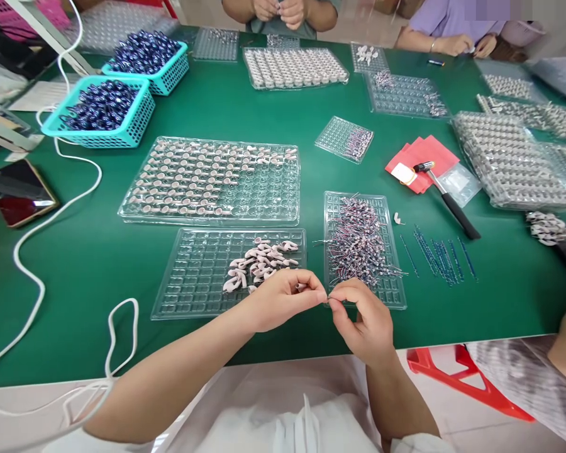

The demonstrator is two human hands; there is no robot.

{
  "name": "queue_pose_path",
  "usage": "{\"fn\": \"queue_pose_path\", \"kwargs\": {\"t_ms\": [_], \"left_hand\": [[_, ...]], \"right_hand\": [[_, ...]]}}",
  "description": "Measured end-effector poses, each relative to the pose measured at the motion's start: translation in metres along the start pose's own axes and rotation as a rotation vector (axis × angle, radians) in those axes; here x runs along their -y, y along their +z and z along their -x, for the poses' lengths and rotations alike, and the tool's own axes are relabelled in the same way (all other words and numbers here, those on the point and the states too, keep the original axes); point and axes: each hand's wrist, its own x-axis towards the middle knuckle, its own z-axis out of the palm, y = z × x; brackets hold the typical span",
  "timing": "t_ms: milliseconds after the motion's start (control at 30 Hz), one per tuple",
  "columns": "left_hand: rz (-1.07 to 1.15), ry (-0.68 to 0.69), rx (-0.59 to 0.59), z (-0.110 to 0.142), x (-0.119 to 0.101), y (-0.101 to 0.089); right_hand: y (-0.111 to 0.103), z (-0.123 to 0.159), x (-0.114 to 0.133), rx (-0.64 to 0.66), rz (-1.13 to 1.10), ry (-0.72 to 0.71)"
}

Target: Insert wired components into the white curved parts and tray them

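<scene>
My left hand (pixel 283 301) and my right hand (pixel 361 318) meet fingertip to fingertip just above the green table's near edge. Both are closed in a pinch on a small part with thin wire leads between them; the part is too small to name. Behind my left hand, a clear tray (pixel 193 277) holds a loose heap of pale pink pieces (pixel 260 261). Behind my right hand, another clear tray (pixel 387 207) carries a tangle of wired components (pixel 361 242). A larger clear tray (pixel 273 207) further back holds rows of pink pieces.
Two teal baskets (pixel 136 123) of dark blue parts stand far left, near a phone (pixel 19 192) and a white cable (pixel 42 220). Blue wire bits (pixel 441 255), a black-handled tool (pixel 453 204) and red paper (pixel 424 160) lie right. Other people's hands (pixel 283 11) work across the table; stacked trays (pixel 514 163) far right.
</scene>
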Motion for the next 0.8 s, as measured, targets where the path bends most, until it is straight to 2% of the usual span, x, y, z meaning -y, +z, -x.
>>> {"fn": "queue_pose_path", "kwargs": {"t_ms": [300, 800], "left_hand": [[0.244, -0.061, 0.042, -0.0013, 0.0056, 0.0055], [0.194, 0.006, 0.037, 0.0013, 0.0026, 0.0056]], "right_hand": [[0.003, 0.0054, -0.0033, -0.052, -0.131, -0.042], [0.001, 0.0071, -0.0028, -0.121, -0.212, 0.026]]}}
